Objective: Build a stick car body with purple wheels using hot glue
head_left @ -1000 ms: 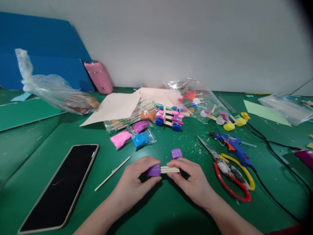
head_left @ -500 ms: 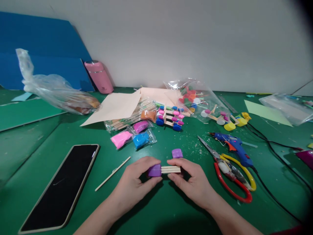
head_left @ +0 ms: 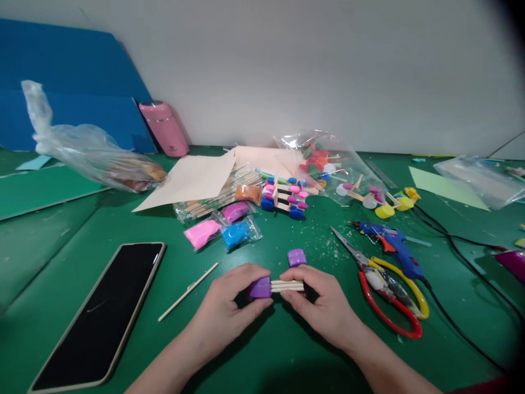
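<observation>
Between finger and thumb, my left hand (head_left: 229, 301) pinches a purple clay block (head_left: 260, 287). Several short wooden sticks (head_left: 287, 285) run side by side out of its right face. My right hand (head_left: 322, 295) is closed on the free ends of these sticks. Just beyond my right fingers lies a second, smaller purple clay piece (head_left: 296, 257) on the green table. To the left of my left hand rests a single wooden stick (head_left: 188, 291).
A phone (head_left: 100, 314) lies at left. Scissors (head_left: 389, 295) and a blue glue gun (head_left: 388, 241) with its cable are at right. Bagged clay (head_left: 235, 234), bundled sticks (head_left: 221, 192), small stick-and-clay models (head_left: 285, 197) and a pink bottle (head_left: 164, 128) stand farther back.
The view has shifted very slightly. Both hands keep their grip on the purple block and sticks, with the right fingers barely moved.
</observation>
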`<state>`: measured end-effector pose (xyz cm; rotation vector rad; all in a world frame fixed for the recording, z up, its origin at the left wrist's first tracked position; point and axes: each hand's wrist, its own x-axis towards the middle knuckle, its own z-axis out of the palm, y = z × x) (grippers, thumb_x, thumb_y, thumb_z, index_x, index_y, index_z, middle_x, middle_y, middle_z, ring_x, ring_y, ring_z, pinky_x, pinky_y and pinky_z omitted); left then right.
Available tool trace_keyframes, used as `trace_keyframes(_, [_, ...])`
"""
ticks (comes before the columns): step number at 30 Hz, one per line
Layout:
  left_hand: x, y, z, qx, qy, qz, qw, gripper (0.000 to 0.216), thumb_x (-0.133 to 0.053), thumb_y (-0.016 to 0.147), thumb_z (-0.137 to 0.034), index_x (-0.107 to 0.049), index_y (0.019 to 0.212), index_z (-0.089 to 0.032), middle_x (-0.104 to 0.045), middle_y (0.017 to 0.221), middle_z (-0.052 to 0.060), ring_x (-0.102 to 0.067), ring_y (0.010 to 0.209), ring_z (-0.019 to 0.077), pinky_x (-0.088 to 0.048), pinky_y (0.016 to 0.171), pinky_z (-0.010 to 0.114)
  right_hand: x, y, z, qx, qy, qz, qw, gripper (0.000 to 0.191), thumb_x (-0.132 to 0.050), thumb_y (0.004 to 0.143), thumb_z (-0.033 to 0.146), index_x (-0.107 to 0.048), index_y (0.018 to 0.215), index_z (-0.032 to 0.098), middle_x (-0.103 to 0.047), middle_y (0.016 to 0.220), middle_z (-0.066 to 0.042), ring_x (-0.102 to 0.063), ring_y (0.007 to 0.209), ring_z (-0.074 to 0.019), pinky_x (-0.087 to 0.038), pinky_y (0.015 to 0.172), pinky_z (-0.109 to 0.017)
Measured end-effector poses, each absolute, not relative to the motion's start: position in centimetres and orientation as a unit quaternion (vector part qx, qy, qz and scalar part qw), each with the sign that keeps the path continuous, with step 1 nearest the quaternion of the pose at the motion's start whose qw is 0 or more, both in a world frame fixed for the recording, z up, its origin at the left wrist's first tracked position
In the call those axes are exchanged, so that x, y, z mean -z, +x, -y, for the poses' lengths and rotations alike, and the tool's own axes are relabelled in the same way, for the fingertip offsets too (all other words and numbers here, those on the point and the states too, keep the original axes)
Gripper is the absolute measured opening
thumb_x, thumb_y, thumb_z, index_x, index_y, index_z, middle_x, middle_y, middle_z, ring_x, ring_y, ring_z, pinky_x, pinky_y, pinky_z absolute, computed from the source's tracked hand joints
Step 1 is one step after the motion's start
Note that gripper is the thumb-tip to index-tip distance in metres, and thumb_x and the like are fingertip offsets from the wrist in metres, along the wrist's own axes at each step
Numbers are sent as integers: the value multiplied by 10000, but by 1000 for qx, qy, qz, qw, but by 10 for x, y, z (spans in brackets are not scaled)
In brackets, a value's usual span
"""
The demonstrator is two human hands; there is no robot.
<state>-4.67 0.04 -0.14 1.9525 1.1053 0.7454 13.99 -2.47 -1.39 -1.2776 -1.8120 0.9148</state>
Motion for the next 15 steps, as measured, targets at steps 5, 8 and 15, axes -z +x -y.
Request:
trace_keyframes(5, [4, -48, 1, -289, 764, -433, 382, 218, -615, 707, -156, -599, 923, -181, -656, 856, 25, -606, 785, 153, -477, 716, 249, 16, 140, 24, -353, -496, 705, 364, 114, -567, 795, 214, -620, 894, 192, -604, 754, -8, -532, 652, -132, -390, 568, -206])
trace_keyframes(8, [4, -48, 1, -294, 763, -430, 382, 221, -619, 706, -153, -599, 925, -178, -655, 863, 24, -605, 792, 150, -473, 724, 244, 16, 140, 24, -353, -494, 706, 365, 115, -570, 794, 213, -621, 895, 193, -595, 742, -3, -521, 640, -126, -383, 561, -202])
trace_keyframes(15, [4, -47, 1, -298, 763, -424, 386, 212, -621, 707, -139, -600, 914, -179, -653, 855, 18, -602, 782, 142, -468, 718, 233, 16, 139, 24, -356, -491, 706, 365, 115, -560, 803, 216, -622, 896, 189, -594, 742, -6, -530, 649, -129, -388, 573, -205])
